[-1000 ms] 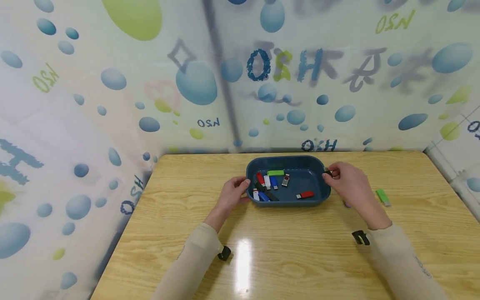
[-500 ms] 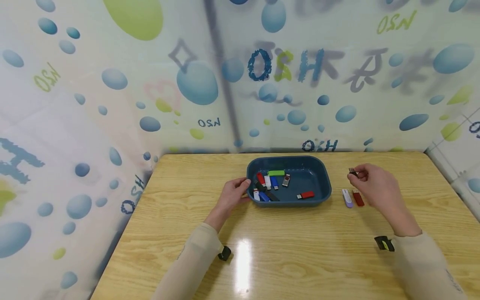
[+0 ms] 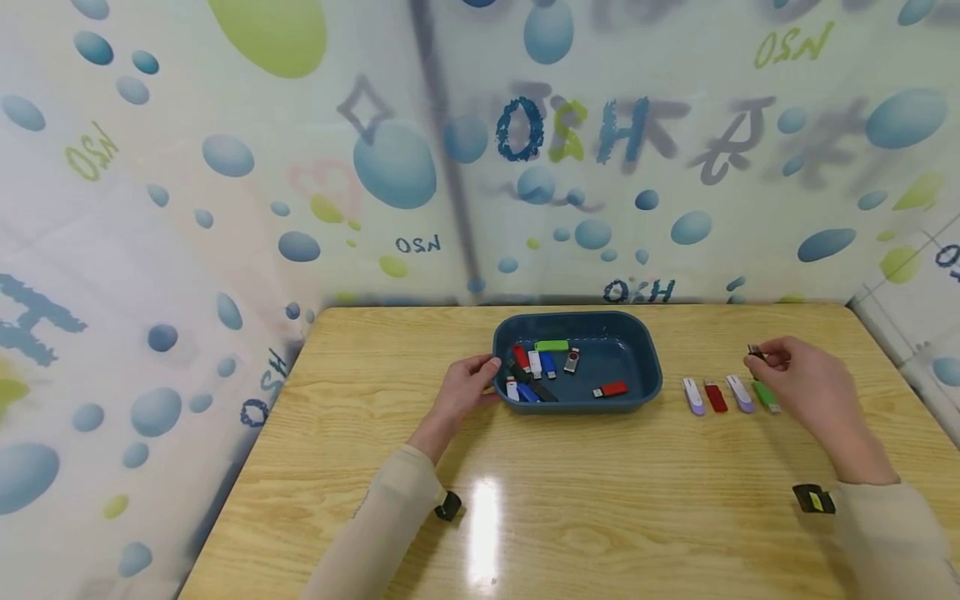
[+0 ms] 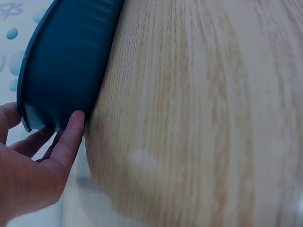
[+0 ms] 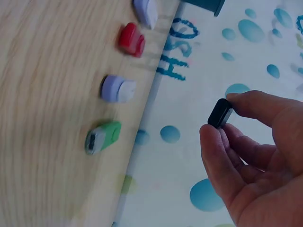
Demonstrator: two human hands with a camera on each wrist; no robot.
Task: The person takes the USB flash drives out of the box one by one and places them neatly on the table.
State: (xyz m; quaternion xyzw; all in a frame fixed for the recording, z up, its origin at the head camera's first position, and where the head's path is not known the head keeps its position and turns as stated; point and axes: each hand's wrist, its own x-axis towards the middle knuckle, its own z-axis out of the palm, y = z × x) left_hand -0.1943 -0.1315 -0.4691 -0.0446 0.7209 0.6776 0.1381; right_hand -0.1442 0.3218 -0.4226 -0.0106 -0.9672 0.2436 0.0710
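A dark blue plastic tray (image 3: 577, 407) stands near the back of the table, with several USB sticks inside, mostly at its left end. My left hand (image 3: 463, 387) grips the tray's left end, thumb at the rim and fingers against the outer wall (image 4: 71, 56). Between thumb and fingertips my right hand (image 3: 813, 387) pinches a black USB stick (image 5: 220, 112), raised above the table on the right. Below it lies a green USB stick (image 3: 766, 396). To the left, in the same row, are a white-and-purple one (image 3: 740, 393), a red one (image 3: 716, 396) and another white-and-purple one (image 3: 693, 396).
The wooden table (image 3: 585, 508) meets a patterned wall covering (image 3: 465, 208) along its back edge. Inside the tray a red USB stick (image 3: 611, 389) lies apart at the right, and a lime green one (image 3: 552, 346) lies by the back wall.
My right hand has carried the black USB stick from the tray's right rim rightward to above the row's right end, uncovering the sticks there. My left hand has stayed at the tray.
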